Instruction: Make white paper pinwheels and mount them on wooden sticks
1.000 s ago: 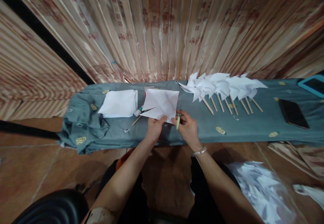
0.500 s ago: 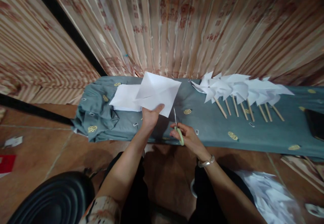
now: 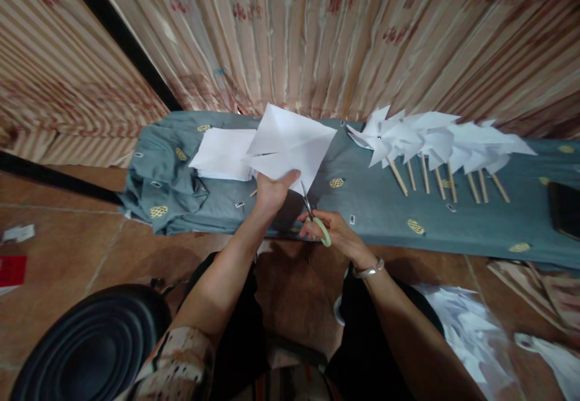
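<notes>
My left hand (image 3: 270,192) pinches the lower corner of a creased white paper square (image 3: 292,144) and holds it up above the grey-green cloth (image 3: 376,208). My right hand (image 3: 333,235) grips scissors with pale green handles (image 3: 315,220); the blades point up at the paper's lower edge, close to my left thumb. A stack of white paper sheets (image 3: 222,153) lies on the cloth just left of the raised square. To the right, several finished white paper pinwheels (image 3: 435,144) on wooden sticks lie in a row.
A dark phone (image 3: 564,208) lies at the cloth's right end. A black round stool (image 3: 90,346) stands at lower left. White paper scraps in a clear bag (image 3: 471,340) lie on the floor at lower right. A striped curtain (image 3: 290,32) hangs behind.
My left hand lifted the paper square off the cloth and holds it alone. My right hand let go of the paper, dropped back, then brought the scissor blades up to its lower edge.
</notes>
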Demonstrator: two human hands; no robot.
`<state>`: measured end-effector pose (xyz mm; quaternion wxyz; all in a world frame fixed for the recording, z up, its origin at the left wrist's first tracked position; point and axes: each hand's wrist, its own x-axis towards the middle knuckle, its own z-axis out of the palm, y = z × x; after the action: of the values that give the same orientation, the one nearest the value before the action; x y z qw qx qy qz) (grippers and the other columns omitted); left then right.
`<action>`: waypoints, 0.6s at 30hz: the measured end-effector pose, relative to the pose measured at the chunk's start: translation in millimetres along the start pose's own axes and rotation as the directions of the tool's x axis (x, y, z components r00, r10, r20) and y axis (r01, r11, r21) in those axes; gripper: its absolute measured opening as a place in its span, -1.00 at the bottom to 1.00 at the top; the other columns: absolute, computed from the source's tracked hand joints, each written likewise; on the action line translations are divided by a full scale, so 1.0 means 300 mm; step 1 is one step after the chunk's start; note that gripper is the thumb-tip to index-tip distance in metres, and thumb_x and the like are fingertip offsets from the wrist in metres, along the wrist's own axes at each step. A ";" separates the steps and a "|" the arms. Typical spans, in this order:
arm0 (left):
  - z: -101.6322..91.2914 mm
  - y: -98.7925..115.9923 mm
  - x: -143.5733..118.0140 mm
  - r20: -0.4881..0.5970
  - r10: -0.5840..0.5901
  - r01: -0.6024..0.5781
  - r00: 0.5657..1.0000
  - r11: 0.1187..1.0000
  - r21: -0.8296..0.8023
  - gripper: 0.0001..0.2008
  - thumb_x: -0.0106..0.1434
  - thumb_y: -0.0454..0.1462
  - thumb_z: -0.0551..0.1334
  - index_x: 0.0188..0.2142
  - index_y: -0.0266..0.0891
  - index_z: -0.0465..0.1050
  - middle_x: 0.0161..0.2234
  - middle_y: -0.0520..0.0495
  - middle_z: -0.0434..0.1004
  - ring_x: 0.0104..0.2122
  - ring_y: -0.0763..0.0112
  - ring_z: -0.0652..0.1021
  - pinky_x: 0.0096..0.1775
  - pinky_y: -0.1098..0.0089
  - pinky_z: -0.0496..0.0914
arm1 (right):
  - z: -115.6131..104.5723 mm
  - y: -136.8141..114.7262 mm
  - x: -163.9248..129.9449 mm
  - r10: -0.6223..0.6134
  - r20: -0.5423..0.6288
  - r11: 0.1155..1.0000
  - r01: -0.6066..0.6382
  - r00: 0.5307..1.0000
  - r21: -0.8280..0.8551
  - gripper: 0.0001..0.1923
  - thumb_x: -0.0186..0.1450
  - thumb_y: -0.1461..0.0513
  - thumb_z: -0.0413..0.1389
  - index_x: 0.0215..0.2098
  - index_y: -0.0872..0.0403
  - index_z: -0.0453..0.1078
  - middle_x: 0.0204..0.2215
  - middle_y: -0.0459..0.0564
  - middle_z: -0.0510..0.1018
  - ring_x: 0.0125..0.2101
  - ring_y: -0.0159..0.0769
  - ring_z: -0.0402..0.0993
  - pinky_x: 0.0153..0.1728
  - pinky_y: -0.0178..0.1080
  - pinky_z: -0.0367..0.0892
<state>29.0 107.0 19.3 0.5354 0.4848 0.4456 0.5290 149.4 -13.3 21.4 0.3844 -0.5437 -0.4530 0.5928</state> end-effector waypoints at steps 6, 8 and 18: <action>0.001 -0.001 -0.003 0.031 0.017 -0.016 0.999 1.000 -0.018 -0.44 -0.12 -0.31 0.44 -0.06 -0.30 0.46 -0.21 -0.14 0.64 -0.13 0.20 0.59 -0.01 0.25 0.44 | -0.005 0.001 -0.004 -0.015 -0.003 1.000 0.015 1.000 0.008 -0.55 0.11 -0.10 0.25 -0.28 0.08 0.46 -0.46 -0.07 0.56 -0.42 -0.34 0.49 -0.33 -0.28 0.39; 0.003 -0.003 -0.004 0.038 0.013 -0.013 0.999 1.000 -0.014 -0.45 -0.12 -0.31 0.44 -0.07 -0.31 0.46 -0.23 -0.13 0.64 -0.13 0.20 0.59 -0.01 0.25 0.44 | -0.006 -0.001 -0.005 -0.019 -0.008 1.000 0.019 1.000 0.002 -0.55 0.12 -0.11 0.25 -0.29 0.09 0.46 -0.46 -0.07 0.57 -0.43 -0.35 0.48 -0.34 -0.29 0.39; 0.007 -0.019 -0.010 0.056 0.008 -0.008 0.998 1.000 -0.010 -0.45 -0.11 -0.31 0.44 -0.07 -0.31 0.46 -0.26 -0.12 0.64 -0.19 0.24 0.60 -0.03 0.29 0.44 | -0.011 0.000 -0.003 -0.021 -0.015 1.000 0.021 1.000 -0.012 -0.52 0.11 -0.14 0.24 -0.29 0.09 0.44 -0.47 -0.07 0.57 -0.45 -0.37 0.46 -0.39 -0.31 0.35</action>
<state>31.8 104.2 13.9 0.5480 0.4986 0.4257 0.5195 152.8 -13.9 21.7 0.3909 -0.5457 -0.4590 0.5820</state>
